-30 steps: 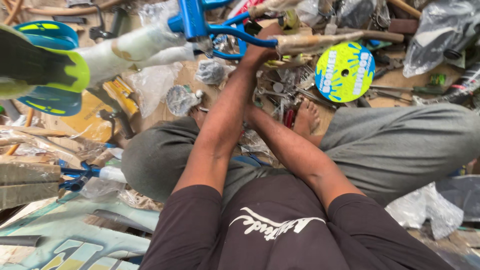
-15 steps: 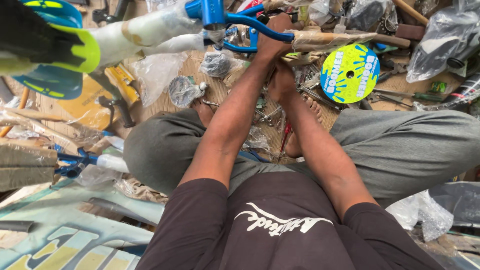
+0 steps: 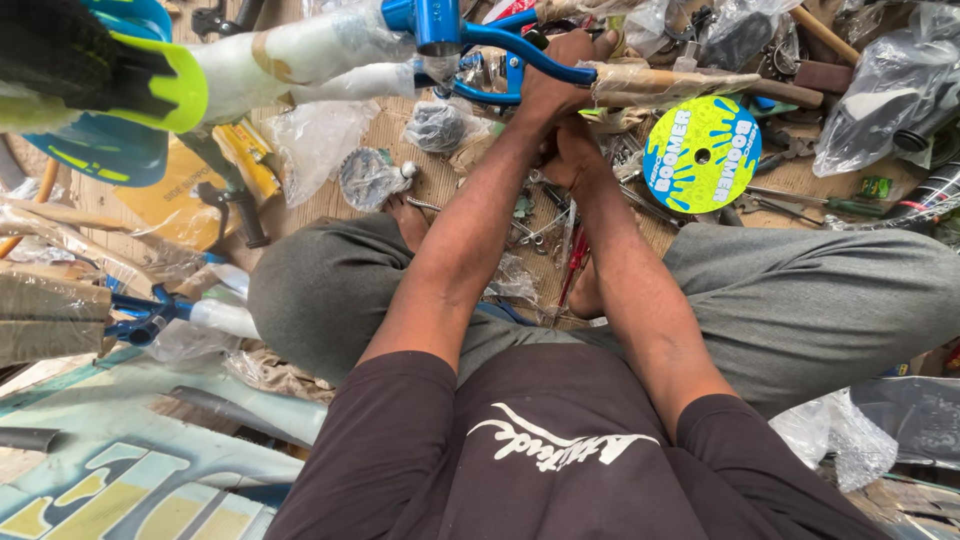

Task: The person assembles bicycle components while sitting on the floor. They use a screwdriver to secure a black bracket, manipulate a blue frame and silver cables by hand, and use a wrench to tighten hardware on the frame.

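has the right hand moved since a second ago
Yes. The right hand has risen from beside the bare foot toward the blue metal bicycle frame, now just under the left hand, level with the round yellow-green disc.

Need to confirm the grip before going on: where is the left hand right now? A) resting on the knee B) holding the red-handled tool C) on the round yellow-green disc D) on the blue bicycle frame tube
D: the left hand wraps the blue bicycle frame, well clear of the round yellow-green disc.
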